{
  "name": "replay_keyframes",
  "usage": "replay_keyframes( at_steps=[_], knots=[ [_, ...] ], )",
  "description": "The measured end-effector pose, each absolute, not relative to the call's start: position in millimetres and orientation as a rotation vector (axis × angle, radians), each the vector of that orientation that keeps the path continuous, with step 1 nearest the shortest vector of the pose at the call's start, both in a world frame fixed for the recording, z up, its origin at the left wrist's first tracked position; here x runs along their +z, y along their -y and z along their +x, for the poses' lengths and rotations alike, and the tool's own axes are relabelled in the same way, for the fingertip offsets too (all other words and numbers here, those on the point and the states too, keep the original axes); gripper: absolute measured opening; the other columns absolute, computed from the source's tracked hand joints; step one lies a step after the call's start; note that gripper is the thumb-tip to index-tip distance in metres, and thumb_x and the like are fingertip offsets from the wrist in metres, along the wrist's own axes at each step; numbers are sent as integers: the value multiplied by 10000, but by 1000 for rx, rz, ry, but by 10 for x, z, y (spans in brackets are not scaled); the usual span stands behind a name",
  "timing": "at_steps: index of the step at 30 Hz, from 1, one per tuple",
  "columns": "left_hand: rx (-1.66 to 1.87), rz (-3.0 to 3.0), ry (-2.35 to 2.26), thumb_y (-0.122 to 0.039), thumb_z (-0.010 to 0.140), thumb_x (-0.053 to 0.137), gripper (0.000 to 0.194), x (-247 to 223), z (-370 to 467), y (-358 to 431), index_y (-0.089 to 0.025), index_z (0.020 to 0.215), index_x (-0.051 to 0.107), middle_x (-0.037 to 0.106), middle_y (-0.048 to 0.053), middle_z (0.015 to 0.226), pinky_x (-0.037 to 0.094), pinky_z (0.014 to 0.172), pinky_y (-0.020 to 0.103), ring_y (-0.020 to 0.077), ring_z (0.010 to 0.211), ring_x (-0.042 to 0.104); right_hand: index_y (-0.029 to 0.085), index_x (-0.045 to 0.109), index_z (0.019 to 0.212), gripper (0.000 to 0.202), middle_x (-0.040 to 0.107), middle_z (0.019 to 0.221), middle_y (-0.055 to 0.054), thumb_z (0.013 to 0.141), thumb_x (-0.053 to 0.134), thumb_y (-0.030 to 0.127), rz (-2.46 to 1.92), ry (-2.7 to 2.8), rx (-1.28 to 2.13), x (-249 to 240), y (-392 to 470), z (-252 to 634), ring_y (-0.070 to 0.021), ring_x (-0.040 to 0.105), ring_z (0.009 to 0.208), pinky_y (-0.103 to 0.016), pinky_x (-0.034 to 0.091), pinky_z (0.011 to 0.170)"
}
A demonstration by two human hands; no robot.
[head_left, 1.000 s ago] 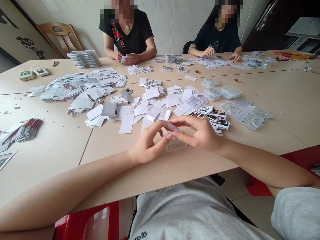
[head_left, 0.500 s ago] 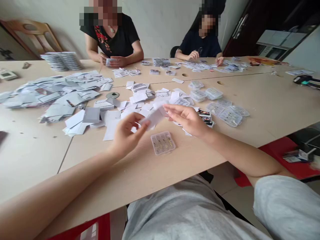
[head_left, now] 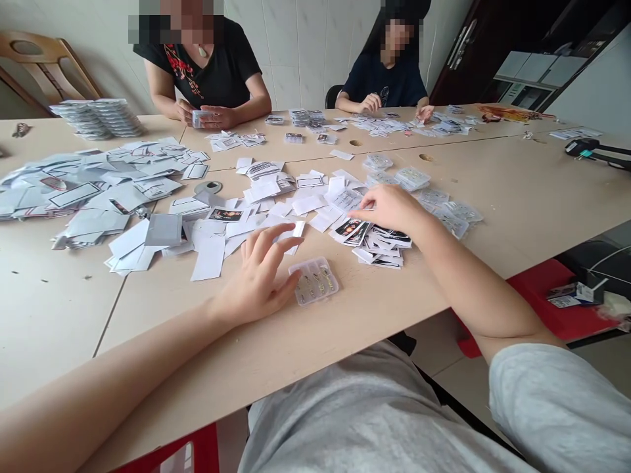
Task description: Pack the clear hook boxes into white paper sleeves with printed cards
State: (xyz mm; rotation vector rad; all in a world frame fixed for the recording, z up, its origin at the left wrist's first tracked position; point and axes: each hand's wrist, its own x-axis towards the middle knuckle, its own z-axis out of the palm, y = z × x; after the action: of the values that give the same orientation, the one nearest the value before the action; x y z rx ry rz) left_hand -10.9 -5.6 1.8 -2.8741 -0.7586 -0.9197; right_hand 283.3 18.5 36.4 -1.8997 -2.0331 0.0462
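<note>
My left hand (head_left: 269, 272) is open, fingers spread and slightly bent. Its thumb reaches the left edge of a clear compartment box (head_left: 315, 281), which lies flat with small metallic and yellowish pieces inside; whether they touch I cannot tell. My right hand (head_left: 389, 209) hovers over the small printed cards, thumb stretched left and fingers curled a little apart from it, with nothing visible between them. Below it lies a loose heap of black-and-white cards (head_left: 382, 246). Left of its fingertips is a pale, semi-clear patterned piece (head_left: 346, 200). A black printed card (head_left: 227, 215) lies among white papers.
More clear boxes (head_left: 451, 217) sit beyond my right wrist. A large pile of white packets (head_left: 98, 180) spreads at left, near a grey tape roll (head_left: 208, 188). Two people (head_left: 207, 72) sit across the table, handling small items. Stacked packs (head_left: 96, 118) stand at far left.
The white slip held between both hands is out of them. My right hand moved over the printed cards; my left hand opened beside the box. A black printed card now shows on the papers.
</note>
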Motion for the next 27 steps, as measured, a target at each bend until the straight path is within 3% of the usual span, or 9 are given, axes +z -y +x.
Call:
replay_keyframes(
  at_steps=[2,6,11,17,23,27],
  knots=[
    [-942,-2865,765,-215,817,573,465,15,-119,33,-174,1247,404,437,166,1324,356,994,461,293,1177,435,163,692,729,344,691,826,-93,666,704,501,-1967,2113,38,289,-201,2743,-236,604,766,-322,405,623],
    [-939,-2863,799,-211,822,560,459,4,-125,4,-170,1249,400,440,166,1319,359,985,462,295,1173,427,164,688,826,203,698,869,-69,697,706,320,-1898,2155,79,198,-230,2681,-199,603,778,-286,400,634],
    [-917,-2871,800,-201,820,554,448,-3,-123,31,-174,1241,404,438,159,1324,358,988,472,294,1174,423,175,706,745,70,694,777,-30,736,638,187,-1754,2157,127,188,-201,2646,-149,569,689,-263,396,638],
    [-923,-2881,830,-209,823,556,460,-21,-121,23,-172,1253,399,431,156,1329,361,990,469,290,1173,415,163,724,829,121,674,869,-51,756,637,204,-1661,2190,75,189,-161,2589,-141,551,683,-270,404,681],
    [-927,-2893,795,-208,827,546,431,-9,-117,30,-165,1233,405,435,161,1317,358,994,469,287,1169,417,158,722,818,247,655,767,-45,686,734,366,-1632,2307,279,166,-138,2573,-150,545,656,-266,387,631],
    [-926,-2896,797,-206,829,540,430,-6,-115,34,-173,1235,402,434,157,1321,358,998,473,285,1174,414,162,714,853,274,636,759,-32,663,753,356,-1625,2307,322,139,-148,2571,-145,540,664,-259,382,627]
  ],
)
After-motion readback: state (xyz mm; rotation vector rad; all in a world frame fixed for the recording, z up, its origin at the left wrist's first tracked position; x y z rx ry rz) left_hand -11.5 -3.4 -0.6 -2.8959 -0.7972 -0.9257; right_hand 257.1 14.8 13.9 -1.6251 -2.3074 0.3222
